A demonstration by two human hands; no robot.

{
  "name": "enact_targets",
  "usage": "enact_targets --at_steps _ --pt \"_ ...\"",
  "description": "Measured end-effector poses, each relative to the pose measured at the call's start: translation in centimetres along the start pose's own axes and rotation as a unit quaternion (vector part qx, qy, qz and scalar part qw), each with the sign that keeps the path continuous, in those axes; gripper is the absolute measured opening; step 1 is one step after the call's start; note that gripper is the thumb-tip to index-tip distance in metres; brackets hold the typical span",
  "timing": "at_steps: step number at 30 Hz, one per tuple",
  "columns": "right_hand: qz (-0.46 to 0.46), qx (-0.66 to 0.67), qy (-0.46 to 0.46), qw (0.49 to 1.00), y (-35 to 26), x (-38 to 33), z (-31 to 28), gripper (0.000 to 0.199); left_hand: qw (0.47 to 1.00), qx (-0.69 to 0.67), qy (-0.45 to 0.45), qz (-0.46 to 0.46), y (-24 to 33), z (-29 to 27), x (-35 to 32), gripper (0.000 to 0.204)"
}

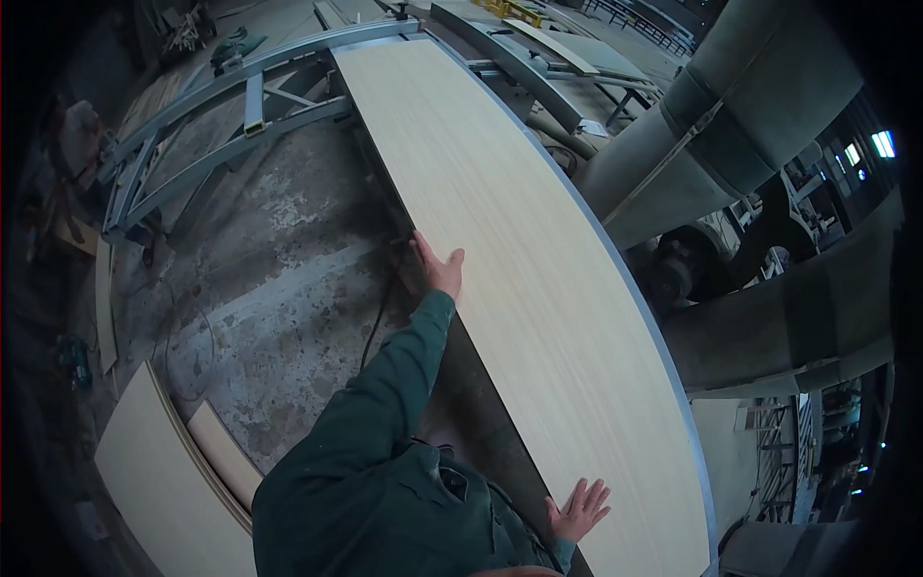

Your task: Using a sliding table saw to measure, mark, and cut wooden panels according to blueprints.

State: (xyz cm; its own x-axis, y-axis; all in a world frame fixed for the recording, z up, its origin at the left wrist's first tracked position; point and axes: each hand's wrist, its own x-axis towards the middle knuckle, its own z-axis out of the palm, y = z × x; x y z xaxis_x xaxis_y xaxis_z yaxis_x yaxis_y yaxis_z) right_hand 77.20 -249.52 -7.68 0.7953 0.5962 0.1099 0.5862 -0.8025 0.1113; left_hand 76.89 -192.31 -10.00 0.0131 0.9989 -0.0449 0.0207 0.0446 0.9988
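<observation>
A long, pale wood-grain panel (519, 260) lies flat on a machine table, running from near my body to the far end. My left hand (440, 269) grips the panel's left edge about halfway along, thumb over the top face and fingers along the side. Closer to me, my right hand (579, 510) rests flat on the panel near the same edge, fingers spread. A grey metal strip (615, 252) borders the panel's right side.
A metal frame (255, 106) extends left at the far end. Large ducts (721, 115) stand close on the right. More boards (159, 481) lean at the lower left above a stained concrete floor (288, 279). A person (82, 139) is dimly visible at the far left.
</observation>
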Motion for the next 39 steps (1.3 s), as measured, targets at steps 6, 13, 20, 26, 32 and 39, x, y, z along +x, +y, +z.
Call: enact_targets --at_steps 6,13,20,26,32,39 --pt "0.004 0.003 -0.025 1.0 1.8 5.3 0.7 0.099 0.971 0.212 0.04 0.105 -1.5 5.0 2.5 0.077" --pt "0.041 0.023 -0.056 0.997 2.2 9.9 0.2 0.098 0.936 0.334 -0.037 0.108 1.0 10.4 3.2 0.06" --pt "0.053 0.039 -0.042 0.997 0.2 15.4 0.0 0.093 0.94 0.31 -0.022 0.138 1.1 14.1 7.8 0.054" --pt "0.066 0.034 -0.052 0.996 -1.0 19.3 0.1 0.094 0.934 0.326 -0.042 0.137 0.5 17.3 10.8 0.054" --pt "0.057 0.023 -0.04 0.997 -1.4 22.4 1.1 0.099 0.934 0.327 -0.058 0.131 0.4 19.2 13.8 0.053" --pt "0.053 0.031 -0.034 0.998 -2.9 24.9 1.3 0.096 0.93 0.33 -0.061 0.151 -0.1 19.9 16.3 0.051"
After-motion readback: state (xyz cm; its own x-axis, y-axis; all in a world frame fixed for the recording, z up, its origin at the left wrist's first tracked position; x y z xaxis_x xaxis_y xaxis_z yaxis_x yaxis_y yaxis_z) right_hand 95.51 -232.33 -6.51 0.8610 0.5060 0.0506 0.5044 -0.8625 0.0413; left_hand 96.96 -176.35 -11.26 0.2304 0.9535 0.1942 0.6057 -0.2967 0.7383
